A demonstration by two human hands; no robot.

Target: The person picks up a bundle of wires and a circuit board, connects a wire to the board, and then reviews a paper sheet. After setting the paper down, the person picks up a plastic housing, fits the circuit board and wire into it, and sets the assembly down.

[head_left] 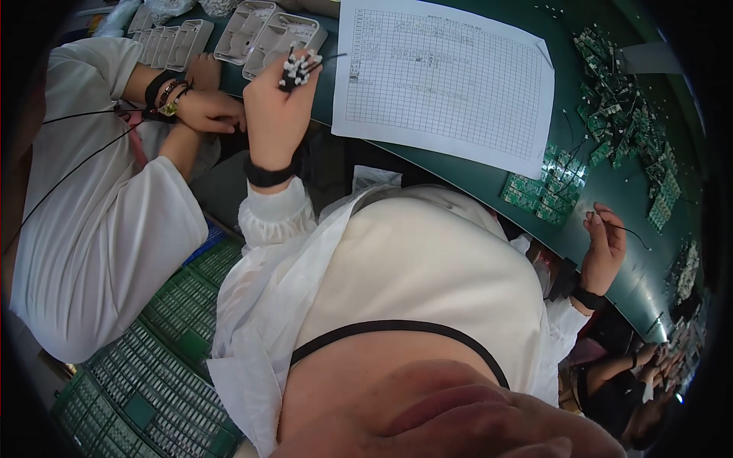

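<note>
My left hand (276, 114) is closed around a bundle of short black wires with white connector ends (299, 67), raised near the table edge beside the white trays. One dark wire end sticks out to the right of the bundle. At the right, my right hand (603, 248) pinches a single thin black wire (635, 235) between thumb and fingertips, over the table edge. Just left of that hand lies a panel of green circuit boards (527, 191), with several black wires lying across it. Both my wrists wear black bands.
A printed grid sheet (443, 91) lies on the green table (489, 172). Loose circuit boards (611, 107) are heaped along the far right, with white connectors (687, 271) nearer. White compartment trays (244, 34) stand at the back left. A co-worker's hands (206, 107) rest close to my left hand.
</note>
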